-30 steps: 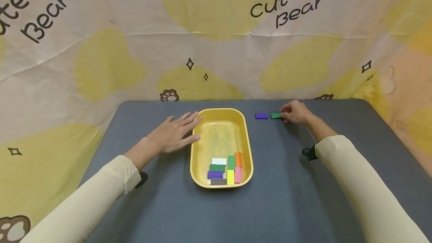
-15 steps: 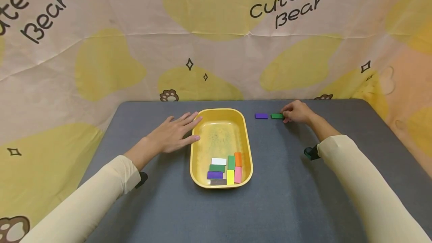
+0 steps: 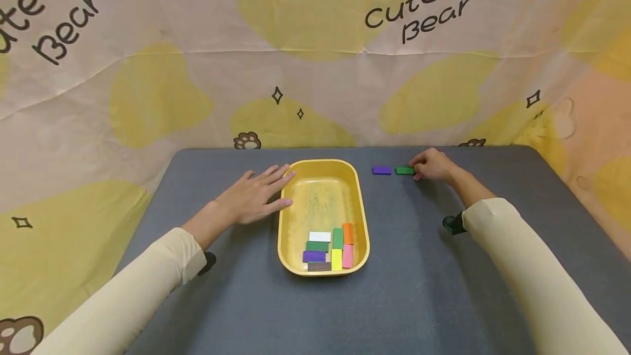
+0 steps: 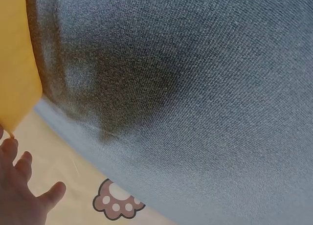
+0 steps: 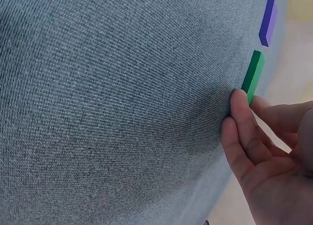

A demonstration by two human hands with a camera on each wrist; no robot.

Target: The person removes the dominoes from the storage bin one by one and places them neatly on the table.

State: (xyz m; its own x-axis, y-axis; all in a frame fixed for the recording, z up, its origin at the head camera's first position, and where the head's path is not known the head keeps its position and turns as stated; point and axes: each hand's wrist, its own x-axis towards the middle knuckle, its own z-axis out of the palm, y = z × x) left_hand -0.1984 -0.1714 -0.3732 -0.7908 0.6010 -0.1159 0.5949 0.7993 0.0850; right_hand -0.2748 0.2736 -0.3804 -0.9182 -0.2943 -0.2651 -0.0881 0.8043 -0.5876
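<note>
My right hand [image 3: 434, 165] pinches the right end of a green block [image 3: 404, 171] lying flat on the table. In the right wrist view, fingertips sit on both sides of this green block [image 5: 253, 73]. A purple block [image 3: 382, 170] lies to its left, in line with it and a small gap apart. My left hand [image 3: 253, 196] reaches over the left rim of a yellow tray [image 3: 282, 234], its fingers spread and straight. In the left wrist view, the left hand [image 4: 22, 186] shows only partly, beside the yellow tray wall [image 4: 14, 58].
Inside the tray's near end lie several coloured blocks, among them a white block [image 3: 320, 236], an orange block [image 3: 348, 233], a pink block [image 3: 347, 256] and a yellow block [image 3: 337, 259]. A patterned cloth [image 3: 315, 70] hangs behind the grey table [image 3: 394, 300].
The green block has straightened slightly, from a small tilt to level with the purple block. My right hand has barely shifted, and my left hand stays put.
</note>
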